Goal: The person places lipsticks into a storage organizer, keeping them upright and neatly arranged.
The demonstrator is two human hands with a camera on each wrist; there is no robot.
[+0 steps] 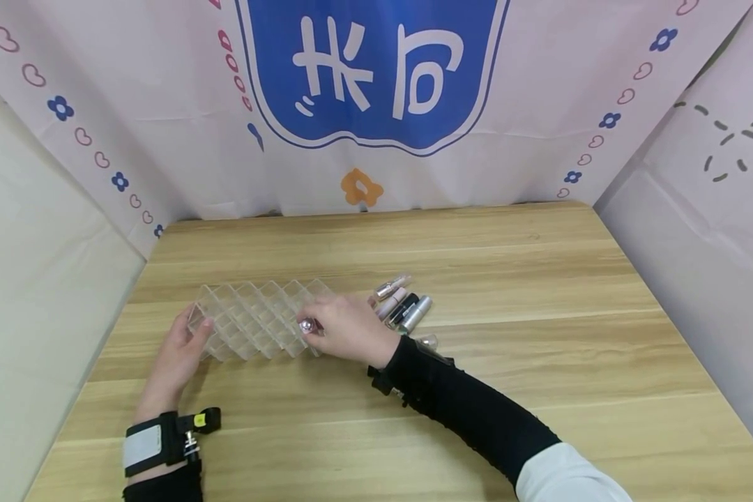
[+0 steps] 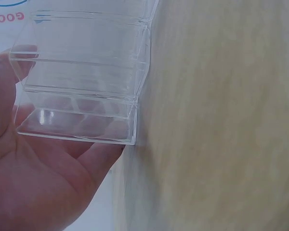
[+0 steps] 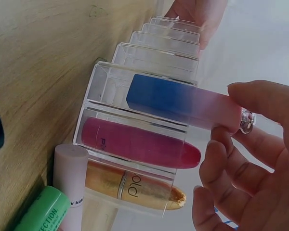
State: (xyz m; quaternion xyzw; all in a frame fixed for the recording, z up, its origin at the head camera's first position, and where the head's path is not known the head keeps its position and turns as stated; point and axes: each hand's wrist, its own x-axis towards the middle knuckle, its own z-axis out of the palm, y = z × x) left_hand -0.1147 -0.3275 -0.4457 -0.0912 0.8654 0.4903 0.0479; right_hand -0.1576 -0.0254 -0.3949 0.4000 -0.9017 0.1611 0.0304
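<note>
A clear lipstick organizer (image 1: 251, 322) with diamond-shaped compartments stands on the table. My left hand (image 1: 178, 352) grips its left end, thumb on the near side and fingers behind. At the other end, my right hand (image 1: 351, 328) pinches a blue-to-pink lipstick tube (image 3: 183, 103) by its silver-knobbed end. The blue part of that tube lies inside a compartment, seen through the clear wall in the right wrist view. In neighbouring compartments sit a magenta lipstick tube (image 3: 135, 144) and a gold one (image 3: 130, 185); in the head view my right hand hides them.
Several loose tubes lie right of the organizer, among them a silver tube (image 1: 416, 314), a black tube (image 1: 403, 309) and a pale pink tube (image 1: 391, 303). A green tube (image 3: 43, 211) shows in the right wrist view. A printed cloth (image 1: 364, 167) hangs behind the wooden table (image 1: 508, 279).
</note>
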